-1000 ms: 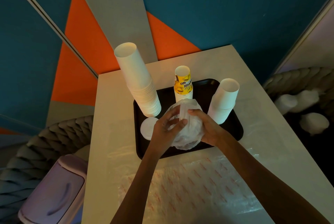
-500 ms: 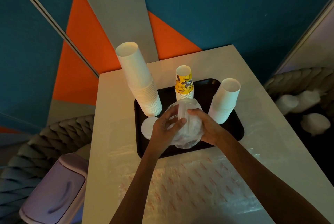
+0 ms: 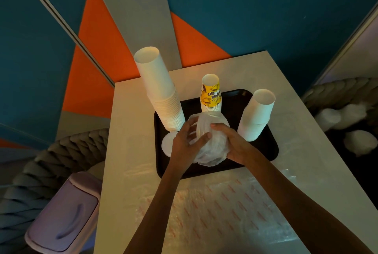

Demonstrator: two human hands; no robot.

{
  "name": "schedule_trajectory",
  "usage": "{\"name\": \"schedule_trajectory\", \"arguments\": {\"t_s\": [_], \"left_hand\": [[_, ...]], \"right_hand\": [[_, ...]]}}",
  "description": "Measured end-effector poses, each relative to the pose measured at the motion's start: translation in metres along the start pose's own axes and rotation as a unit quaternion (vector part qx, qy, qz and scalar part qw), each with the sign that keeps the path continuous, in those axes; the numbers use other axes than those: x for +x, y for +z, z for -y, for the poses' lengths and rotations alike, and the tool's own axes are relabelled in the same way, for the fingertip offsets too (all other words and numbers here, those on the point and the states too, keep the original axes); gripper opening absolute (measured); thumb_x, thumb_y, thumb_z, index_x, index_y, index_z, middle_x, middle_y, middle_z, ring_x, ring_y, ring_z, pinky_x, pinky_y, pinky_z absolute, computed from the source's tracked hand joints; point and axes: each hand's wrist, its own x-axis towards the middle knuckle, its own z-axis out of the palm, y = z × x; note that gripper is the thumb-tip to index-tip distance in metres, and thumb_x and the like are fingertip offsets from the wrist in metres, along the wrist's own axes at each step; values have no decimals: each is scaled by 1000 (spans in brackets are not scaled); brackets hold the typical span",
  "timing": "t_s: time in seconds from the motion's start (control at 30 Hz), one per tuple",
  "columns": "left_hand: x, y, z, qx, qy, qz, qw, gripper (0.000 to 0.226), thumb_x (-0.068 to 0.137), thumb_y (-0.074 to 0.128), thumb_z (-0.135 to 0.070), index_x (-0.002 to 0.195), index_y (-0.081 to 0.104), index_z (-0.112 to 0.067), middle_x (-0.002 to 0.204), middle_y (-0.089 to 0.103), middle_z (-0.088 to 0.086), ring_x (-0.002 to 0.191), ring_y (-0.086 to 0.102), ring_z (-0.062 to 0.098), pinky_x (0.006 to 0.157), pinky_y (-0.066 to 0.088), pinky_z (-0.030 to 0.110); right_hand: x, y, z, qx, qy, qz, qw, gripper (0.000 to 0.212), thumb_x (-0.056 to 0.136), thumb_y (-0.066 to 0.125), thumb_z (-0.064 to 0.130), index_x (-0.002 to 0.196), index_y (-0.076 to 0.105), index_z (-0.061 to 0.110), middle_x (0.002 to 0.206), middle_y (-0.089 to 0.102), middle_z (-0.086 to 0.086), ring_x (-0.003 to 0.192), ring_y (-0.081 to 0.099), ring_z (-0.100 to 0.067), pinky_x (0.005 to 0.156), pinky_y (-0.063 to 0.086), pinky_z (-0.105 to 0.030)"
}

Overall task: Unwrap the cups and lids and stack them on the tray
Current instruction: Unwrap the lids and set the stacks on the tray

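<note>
Grip of left hand point(image 3: 185, 145) and right hand point(image 3: 235, 143) clasps wrapped bundle point(image 3: 212, 150) over tray point(image 3: 264, 151).

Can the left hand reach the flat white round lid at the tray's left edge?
Probably yes: the flat white round lid lies right beside the left hand, nothing between them, though that hand grips the plastic-wrapped bundle.

Pale square table point(image 3: 131, 122) mid-frame, far edge at wall. Wall teal point(image 3: 266, 8) w/ orange wedges point(image 3: 96, 53) & grey strip point(image 3: 135, 8); dark groove point(image 3: 61, 22) running diag. upper left. Lavender lidded bin point(image 3: 63, 219) btm left, just beside table. Grey chunky-knit seat point(image 3: 61, 151) behind bin, similar knit point(image 3: 335, 92) at right. Blurry white lumps point(image 3: 360, 143) far right, can't ID.
</note>
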Motion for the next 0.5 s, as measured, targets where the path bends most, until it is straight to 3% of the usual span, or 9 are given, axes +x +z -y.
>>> {"name": "schedule_trajectory", "arguments": {"t_s": [0.1, 0.27, 0.37, 0.5], "left_hand": [[-1, -3, -1, 48, 9, -42, 998, 50, 87, 66, -16, 134, 48, -12, 128, 56, 4, 109, 55, 14, 84, 49, 14], [1, 0, 2, 107, -17, -93, 990, 52, 86, 67, -21, 133, 47, -12, 130, 56, 9, 114, 56, 25, 91, 47, 29], [4, 3, 6, 129, -50, -106, 985, 54, 86, 68, -23, 133, 46, -11, 130, 56, 8, 116, 55, 24, 95, 44, 29], [7, 1, 12, 108, -62, -122, 985, 50, 85, 69, -18, 129, 50, -9, 126, 58, 9, 113, 56, 24, 92, 46, 29]], "right_hand": [[0, 1, 0, 8, -4, -8, 1000, 82, 69, 76, 33, 139, 38, 14, 132, 52, -19, 121, 52, -35, 103, 42, -51], [3, 8, -4, -4, 17, -88, 996, 53, 86, 62, 29, 132, 44, 10, 129, 53, -18, 120, 51, -32, 105, 40, -48], [1, 12, -8, 13, 18, -57, 998, 28, 77, 62, 26, 99, 59, 9, 96, 63, -12, 89, 59, -26, 84, 47, -41], [1, 9, -10, 35, 9, -55, 998, 31, 69, 63, 30, 93, 59, 11, 89, 63, -10, 82, 59, -25, 77, 47, -39]]}}
